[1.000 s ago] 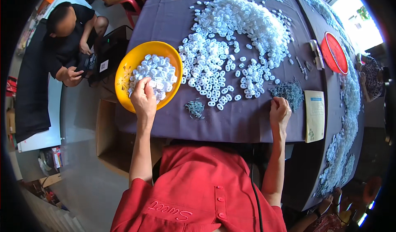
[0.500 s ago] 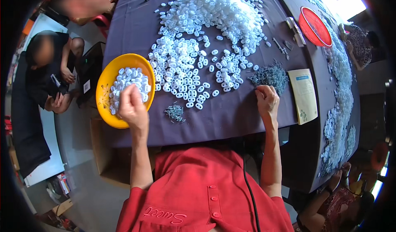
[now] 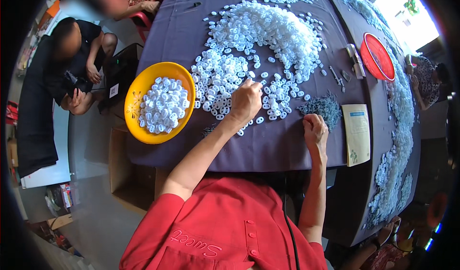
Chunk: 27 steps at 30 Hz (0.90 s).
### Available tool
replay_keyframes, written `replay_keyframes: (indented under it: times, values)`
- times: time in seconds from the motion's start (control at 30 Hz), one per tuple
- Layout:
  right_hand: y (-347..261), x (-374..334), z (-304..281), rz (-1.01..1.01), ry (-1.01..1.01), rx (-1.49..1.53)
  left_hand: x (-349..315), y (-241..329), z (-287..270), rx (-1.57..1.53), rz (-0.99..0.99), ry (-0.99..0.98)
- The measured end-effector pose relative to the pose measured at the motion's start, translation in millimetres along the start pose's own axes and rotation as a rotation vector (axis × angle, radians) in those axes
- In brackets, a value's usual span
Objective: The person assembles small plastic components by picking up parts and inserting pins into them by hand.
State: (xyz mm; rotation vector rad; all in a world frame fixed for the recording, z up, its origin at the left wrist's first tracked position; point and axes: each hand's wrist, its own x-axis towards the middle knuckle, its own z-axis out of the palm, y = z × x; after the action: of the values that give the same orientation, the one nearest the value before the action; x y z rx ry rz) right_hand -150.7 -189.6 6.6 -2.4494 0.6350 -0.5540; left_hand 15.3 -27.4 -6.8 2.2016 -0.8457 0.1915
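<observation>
My left hand [image 3: 246,100] reaches over the heap of small white oval plastic pieces [image 3: 218,76], each with two holes. Its fingers are pinched together beside a white piece, and I cannot tell whether they grip it. My right hand [image 3: 316,130] rests at the near edge of a pile of thin grey-green pins [image 3: 322,109]. Its fingers are drawn together too, and whatever may be between them is too small to make out. To the left, a yellow bowl [image 3: 133,85] holds many of the same white pieces. A smaller pin pile [image 3: 209,130] is partly hidden by my left forearm.
The work sits on a dark cloth-covered table [image 3: 273,147]. A cream booklet [image 3: 357,135] lies at its right edge, below a red basket [image 3: 366,54]. More white pieces run along the table [image 3: 402,126] on the right. Other people sit at the left and right.
My left hand has moved right, from over the yellow bowl to the loose white pieces. My right hand stays by the pins. The whole view has shifted slightly.
</observation>
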Motion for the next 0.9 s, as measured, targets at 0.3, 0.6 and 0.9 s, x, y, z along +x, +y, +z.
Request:
replay_keyframes:
  times: [0.3, 0.6, 0.9]
  values:
    - [-3.1, -9.6, 7.3, -0.077, 0.024, -0.168, 1.7, -1.3, -1.4, 0.084, -0.046, -0.123]
    - [0.4, -22.6, 25.3, -0.138, 0.232, -0.143, 33.5, -11.0, 21.9, 0.125, 0.092, 0.011]
    - [-0.3, -22.0, 19.1, -0.179, 0.231, -0.096, 33.9, -7.7, 25.9, 0.204, 0.060, -0.051]
